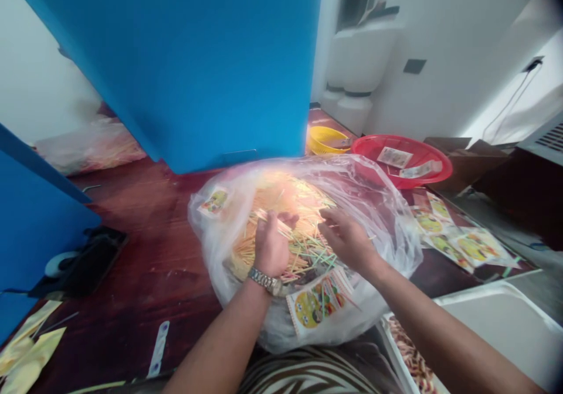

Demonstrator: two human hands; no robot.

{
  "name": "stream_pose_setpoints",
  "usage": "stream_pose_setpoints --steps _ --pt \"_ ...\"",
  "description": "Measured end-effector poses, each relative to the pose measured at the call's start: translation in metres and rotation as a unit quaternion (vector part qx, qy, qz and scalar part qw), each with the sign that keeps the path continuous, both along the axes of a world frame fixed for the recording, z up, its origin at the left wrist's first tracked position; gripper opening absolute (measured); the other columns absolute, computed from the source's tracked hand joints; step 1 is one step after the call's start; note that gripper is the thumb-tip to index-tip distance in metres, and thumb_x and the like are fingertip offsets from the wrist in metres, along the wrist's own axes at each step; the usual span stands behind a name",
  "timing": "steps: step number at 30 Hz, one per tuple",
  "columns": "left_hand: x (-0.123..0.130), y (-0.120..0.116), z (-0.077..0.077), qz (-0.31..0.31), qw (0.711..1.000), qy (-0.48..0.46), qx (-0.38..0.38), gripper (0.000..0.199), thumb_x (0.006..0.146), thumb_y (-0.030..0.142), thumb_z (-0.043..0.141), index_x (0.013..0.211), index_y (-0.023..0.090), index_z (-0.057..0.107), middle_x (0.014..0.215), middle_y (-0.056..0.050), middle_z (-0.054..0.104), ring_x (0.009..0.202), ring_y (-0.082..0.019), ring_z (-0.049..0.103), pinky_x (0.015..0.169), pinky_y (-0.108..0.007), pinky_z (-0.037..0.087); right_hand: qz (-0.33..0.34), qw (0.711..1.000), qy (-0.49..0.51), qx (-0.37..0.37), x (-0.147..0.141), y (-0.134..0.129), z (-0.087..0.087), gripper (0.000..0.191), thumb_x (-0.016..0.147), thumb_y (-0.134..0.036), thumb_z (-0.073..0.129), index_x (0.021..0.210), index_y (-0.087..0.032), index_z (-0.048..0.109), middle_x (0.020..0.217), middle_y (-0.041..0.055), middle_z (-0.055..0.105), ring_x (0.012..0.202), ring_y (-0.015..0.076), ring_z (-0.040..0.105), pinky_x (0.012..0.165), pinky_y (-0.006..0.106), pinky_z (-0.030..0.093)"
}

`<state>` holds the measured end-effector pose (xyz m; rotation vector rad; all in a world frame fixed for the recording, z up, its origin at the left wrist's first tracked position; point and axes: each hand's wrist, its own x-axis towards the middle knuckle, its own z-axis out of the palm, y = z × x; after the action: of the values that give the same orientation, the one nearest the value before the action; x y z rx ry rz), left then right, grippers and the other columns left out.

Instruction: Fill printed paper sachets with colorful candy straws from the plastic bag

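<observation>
A striped garment point(312, 376) showed at the bottom of the head view, and both bare forearms reached over it into a clear plastic bag point(373, 206) lying open on a dark red wooden surface point(149, 253). The work in hand was among the loose heap of thin coloured sticks point(303, 247) inside that bag. The left hand point(271, 244), a metal wristwatch point(264, 281) on its wrist, was closed narrowly on a small bunch of them, as far as the angle showed. The right hand point(347, 241) was open, its fingers point(334, 227) spread wide at the heap. Drawing that bunch clear called for lifting it past the loose plastic. A printed label point(319, 303) lay against the near side of the bag. To the right were a white tray point(497, 323) and printed sheets point(461, 244), then a red plastic basket point(433, 159) holding paper slips point(393, 157). A yellow basket point(328, 140) stood farther off, beside a blue panel point(176, 60).
</observation>
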<state>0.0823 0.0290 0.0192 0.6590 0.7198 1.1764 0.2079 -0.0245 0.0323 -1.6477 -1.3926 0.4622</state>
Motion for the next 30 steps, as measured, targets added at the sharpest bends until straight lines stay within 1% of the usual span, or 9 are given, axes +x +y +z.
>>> stream_pose_setpoints --steps 6,9,12,15,18,21,24,27,30 --pt "0.008 -0.019 0.007 -0.07 0.989 -0.102 -0.086 0.025 0.072 0.036 0.068 0.08 0.017 0.053 0.078 -0.001 0.064 0.075 -0.014 0.062 0.076 -0.029 0.047 0.089 0.985 -0.093 0.111 -0.034 -0.007 -0.011 0.018 0.086 -0.019 0.043 0.071 -0.019 0.052 0.07 0.0027 0.06 0.062 0.0125 0.055 0.059 0.024 0.045" --pt "0.006 -0.027 -0.001 -0.082 0.991 -0.064 -0.088 0.027 0.069 0.028 0.07 0.087 0.016 0.054 0.076 0.0 0.062 0.072 -0.011 0.06 0.072 -0.024 0.046 0.118 0.981 -0.095 0.123 -0.035 -0.011 -0.014 0.018 0.087 -0.015 0.041 0.073 -0.019 0.052 0.074 0.0034 0.061 0.066 0.0127 0.057 0.06 0.024 0.045" --pt "-0.005 -0.024 -0.006 -0.104 0.99 0.092 -0.026 0.02 0.074 0.026 0.062 0.088 0.017 0.052 0.063 0.005 0.054 0.053 -0.007 0.05 0.054 -0.019 0.04 0.12 0.973 -0.143 0.137 -0.013 -0.014 0.002 0.016 0.087 -0.017 0.042 0.078 -0.019 0.054 0.075 0.0031 0.06 0.064 0.0128 0.056 0.059 0.024 0.045" --pt "-0.015 -0.021 -0.005 -0.212 0.933 0.266 0.116 0.01 0.079 0.026 0.055 0.081 0.016 0.053 0.058 0.006 0.049 0.048 -0.006 0.041 0.049 -0.019 0.034 0.099 0.966 -0.204 0.126 0.003 -0.012 0.02 0.014 0.087 -0.021 0.046 0.096 -0.017 0.056 0.093 0.0084 0.058 0.072 0.015 0.056 0.063 0.027 0.046" --pt "-0.016 -0.019 -0.004 -0.257 0.888 0.321 0.206 0.008 0.076 0.018 0.056 0.083 0.016 0.056 0.071 0.002 0.057 0.063 -0.009 0.05 0.059 -0.021 0.041 0.205 0.949 -0.237 0.037 -0.001 -0.011 0.02 0.012 0.087 -0.017 0.045 0.088 -0.016 0.057 0.083 0.0057 0.053 0.066 0.013 0.052 0.06 0.025 0.044" --pt "-0.012 -0.018 -0.008 -0.29 0.867 0.332 0.232 0.03 0.073 0.013 0.055 0.103 0.015 0.056 0.089 -0.003 0.063 0.08 -0.015 0.057 0.072 -0.026 0.046 0.215 0.955 -0.2 0.026 -0.011 -0.012 0.009 0.016 0.087 -0.013 0.043 0.078 -0.016 0.057 0.076 0.0039 0.052 0.068 0.0129 0.051 0.063 0.025 0.043" --pt "-0.009 -0.016 -0.009 -0.289 0.84 0.375 0.263 0.069 0.073 0.011 0.054 0.136 0.014 0.028 0.11 -0.009 0.06 0.097 -0.019 0.057 0.083 -0.032 0.045 0.184 0.972 -0.131 0.06 -0.005 -0.016 0.005 0.014 0.083 -0.009 0.047 0.075 -0.017 0.055 0.075 0.0024 0.055 0.071 0.0125 0.052 0.065 0.024 0.043" --pt "-0.011 -0.017 -0.001 -0.251 0.775 0.474 0.334 0.08 0.075 0.014 0.053 0.142 0.012 0.01 0.12 -0.015 0.055 0.106 -0.022 0.054 0.087 -0.035 0.043 0.126 0.979 -0.148 0.066 0.018 -0.021 0.002 0.014 0.079 -0.007 0.048 0.071 -0.017 0.053 0.072 0.0023 0.055 0.069 0.0125 0.052 0.064 0.024 0.042" --pt "-0.016 -0.029 0.008 -0.278 0.624 0.599 0.418 0.038 0.08 0.02 0.049 0.117 0.013 0.051 0.102 -0.012 0.063 0.097 -0.025 0.057 0.084 -0.039 0.041 0.094 0.958 -0.271 -0.001 0.041 -0.032 -0.011 0.016 0.077 -0.003 0.046 0.072 -0.016 0.054 0.075 0.0058 0.056 0.07 0.015 0.052 0.064 0.026 0.04"
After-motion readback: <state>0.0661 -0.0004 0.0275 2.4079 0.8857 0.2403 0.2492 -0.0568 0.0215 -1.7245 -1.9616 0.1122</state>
